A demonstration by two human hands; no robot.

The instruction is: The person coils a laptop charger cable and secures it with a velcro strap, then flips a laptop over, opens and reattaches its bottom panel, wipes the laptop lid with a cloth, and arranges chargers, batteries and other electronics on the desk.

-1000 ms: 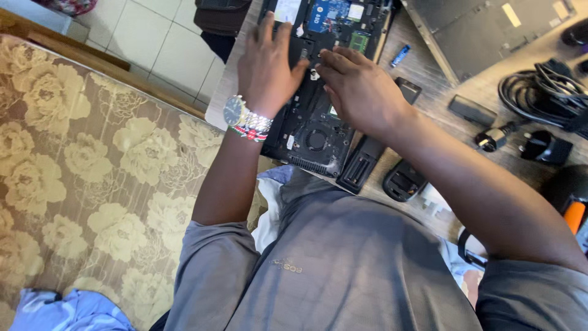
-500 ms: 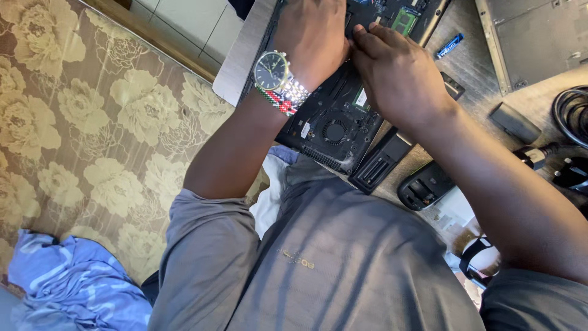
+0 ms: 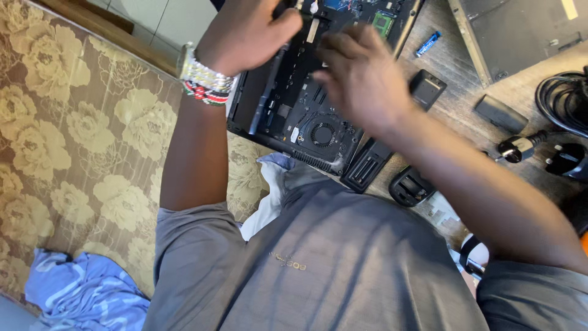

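An opened black laptop base (image 3: pixel 306 116), its fan and boards showing, lies tilted with its left edge out past the table over the floral cushion. My left hand (image 3: pixel 245 34), with a metal watch and a beaded bracelet on the wrist, is closed on the base's upper left part, next to a long black strip (image 3: pixel 264 101). My right hand (image 3: pixel 361 79) hovers blurred just above the middle of the base, fingers slightly apart, with nothing visible in it.
On the wooden table right of the laptop lie a blue battery (image 3: pixel 427 44), a small black box (image 3: pixel 427 89), a long black battery pack (image 3: pixel 366 165), an upturned mouse (image 3: pixel 408 186), a grey laptop cover (image 3: pixel 514 30) and black cables (image 3: pixel 563 98). Floral cushion (image 3: pixel 73 141) to the left.
The laptop base has shifted left and tipped up in my left hand. My right hand has come off the base and now hovers above it.
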